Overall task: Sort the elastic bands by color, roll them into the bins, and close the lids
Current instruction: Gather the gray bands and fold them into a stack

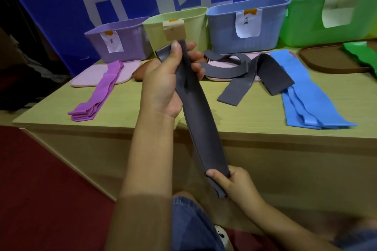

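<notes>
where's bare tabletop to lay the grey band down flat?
Best: the front strip of table between the purple bands and the loose grey bands. Crowded: grey bands against blue bands, and the back row of lids under the bins.

Left hand (163, 83) is reaching up and forward, forearm bare, thumb pressing the upper end of a grey band (195, 120) against curled fingers. Right hand (228, 182) is sitting lower and nearer the body, thumb on top, pinching the band's bottom end. Between the two, the band is running straight.
</notes>
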Tool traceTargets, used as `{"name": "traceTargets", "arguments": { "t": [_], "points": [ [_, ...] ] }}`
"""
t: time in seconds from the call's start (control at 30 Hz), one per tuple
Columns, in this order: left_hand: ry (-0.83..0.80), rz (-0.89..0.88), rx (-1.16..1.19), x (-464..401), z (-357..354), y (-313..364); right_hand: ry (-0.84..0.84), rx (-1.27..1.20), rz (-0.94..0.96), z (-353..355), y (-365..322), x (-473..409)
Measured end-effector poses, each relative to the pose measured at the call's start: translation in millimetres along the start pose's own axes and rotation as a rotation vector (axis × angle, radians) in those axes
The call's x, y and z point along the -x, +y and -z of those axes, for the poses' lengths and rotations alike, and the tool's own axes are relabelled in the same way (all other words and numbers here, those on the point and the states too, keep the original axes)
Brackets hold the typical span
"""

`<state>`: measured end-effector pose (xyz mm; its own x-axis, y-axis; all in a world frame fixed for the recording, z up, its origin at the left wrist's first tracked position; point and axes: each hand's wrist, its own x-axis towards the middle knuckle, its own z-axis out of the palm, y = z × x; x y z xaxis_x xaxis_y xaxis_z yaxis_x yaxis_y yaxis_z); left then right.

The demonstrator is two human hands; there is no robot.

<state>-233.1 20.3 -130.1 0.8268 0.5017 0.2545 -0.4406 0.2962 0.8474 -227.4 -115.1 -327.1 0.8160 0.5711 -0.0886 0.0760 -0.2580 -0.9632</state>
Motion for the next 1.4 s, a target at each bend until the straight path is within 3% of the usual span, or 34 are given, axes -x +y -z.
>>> {"name": "traceTargets", "arguments": {
  "t": [0.1, 0.23, 0.4, 0.47, 0.6, 0.77, 0.93, 1.03, 1.27, 1.4],
  "points": [
    [0.027, 0.032, 0.009, -3, 7, -2, -0.014, 0.083, 0.045, 16, -12, 4],
    [0.027, 0.078, 0.033, -3, 13, -4, -0.178, 0.256, 0.099, 46, -37, 14],
    [0.02, 0.097, 0.068, -1, 12, -13, -0.116, 0.267, 0.221, 90, -99, 33],
    [0.015, 0.105, 0.068, -1, 10, -17, -0.044, 0.362, 0.298, 105, -130, 28],
    [0.023, 0.121, 0.097, -2, 5, -21, 0.349, 0.648, 0.432, 140, -168, -34],
    [0.026, 0.138, 0.076, 0, 9, -22, 0.409, 0.865, 0.143, 184, -170, -131],
    [0.044, 0.169, 0.08, 2, 14, -24, 0.291, 0.846, 0.042, 186, -163, -155],
    [0.038, 0.185, 0.097, -1, 12, -24, 0.332, 0.797, 0.092, 188, -165, -158],
    [0.053, 0.263, 0.219, -7, 11, -26, 0.341, 0.114, 0.301, 185, -189, -131],
    [0.075, 0.296, 0.259, -10, 7, -27, 0.379, -0.011, 0.455, 179, -206, -113]
  ]
}}
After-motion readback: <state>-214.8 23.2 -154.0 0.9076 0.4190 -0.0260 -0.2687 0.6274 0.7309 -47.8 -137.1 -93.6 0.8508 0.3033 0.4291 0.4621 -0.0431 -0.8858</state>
